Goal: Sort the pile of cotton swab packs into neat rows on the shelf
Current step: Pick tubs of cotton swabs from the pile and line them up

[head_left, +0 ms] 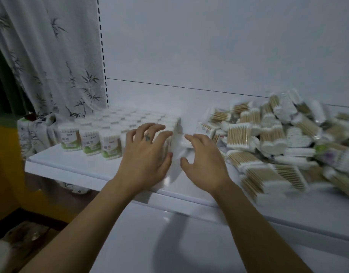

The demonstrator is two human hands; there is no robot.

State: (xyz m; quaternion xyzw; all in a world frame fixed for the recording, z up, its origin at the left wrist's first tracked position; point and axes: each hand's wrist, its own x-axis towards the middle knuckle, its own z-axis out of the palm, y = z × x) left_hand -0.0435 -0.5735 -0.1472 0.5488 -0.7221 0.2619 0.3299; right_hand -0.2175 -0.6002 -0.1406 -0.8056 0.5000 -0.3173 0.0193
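Note:
Upright cotton swab packs (110,133) stand in neat rows on the left half of the white shelf (71,166). A loose pile of swab packs (283,146) lies jumbled on the shelf's right half. My left hand (148,152) rests with spread fingers on the packs at the right end of the front row. My right hand (201,160) has its fingers curled round a blurred white pack (178,146) right beside that row's end. The packs under my left hand are mostly hidden.
A white back panel (209,46) rises behind the shelf. A bamboo-print curtain (51,66) hangs at the left, draping onto the shelf's left end. A lower white shelf surface (169,243) lies below my arms. Bare shelf shows between the rows and the pile.

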